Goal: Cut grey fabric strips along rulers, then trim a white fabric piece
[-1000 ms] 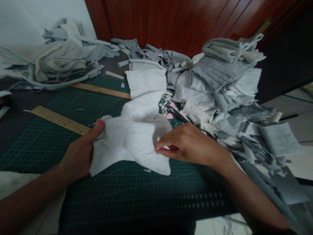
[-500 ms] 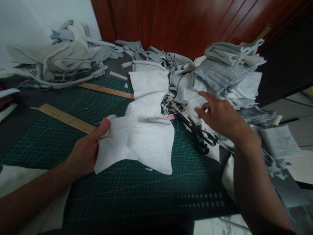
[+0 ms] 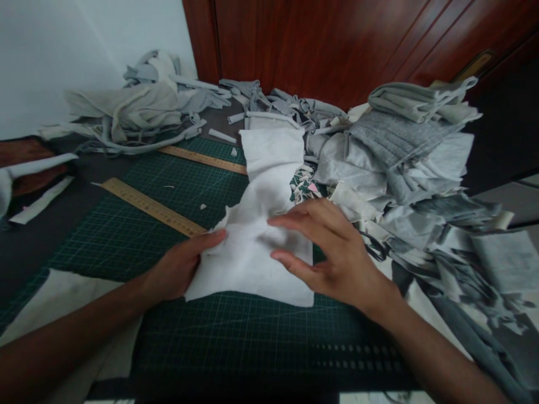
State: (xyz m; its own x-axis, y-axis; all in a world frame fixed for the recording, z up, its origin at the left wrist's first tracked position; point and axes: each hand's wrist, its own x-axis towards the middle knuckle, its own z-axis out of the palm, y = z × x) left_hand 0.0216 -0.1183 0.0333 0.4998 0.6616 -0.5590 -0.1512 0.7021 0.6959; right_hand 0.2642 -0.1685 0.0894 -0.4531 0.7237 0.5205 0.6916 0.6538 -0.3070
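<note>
A white piece of cloth [image 3: 252, 275] lies partly lifted over the green cutting mat [image 3: 185, 336]. My left hand [image 3: 181, 264] grips its left edge, thumb on top and fingers underneath. Above the cloth's right half hovers my right hand [image 3: 328, 247], thumb and fingers apart with nothing between them. Farther back, the white fabric continues as a rumpled length [image 3: 273, 148] toward the rear of the mat. Behind my right hand, only the handle loops of the black scissors [image 3: 374, 247] show; the blades are hidden.
Two wooden rulers [image 3: 151, 207] [image 3: 202, 159] lie on the mat. Grey and white fabric is heaped at the back left [image 3: 138, 106] and right [image 3: 387, 134]. Small scraps [image 3: 305, 184] sit beside the cloth. Another white cloth [image 3: 84, 292] lies under my left forearm. A reddish-brown door [image 3: 315, 45] stands behind.
My right hand has come left and nearer, from beside the scissors to over the white cloth. My left hand still grips the cloth. The view has shifted slightly left.
</note>
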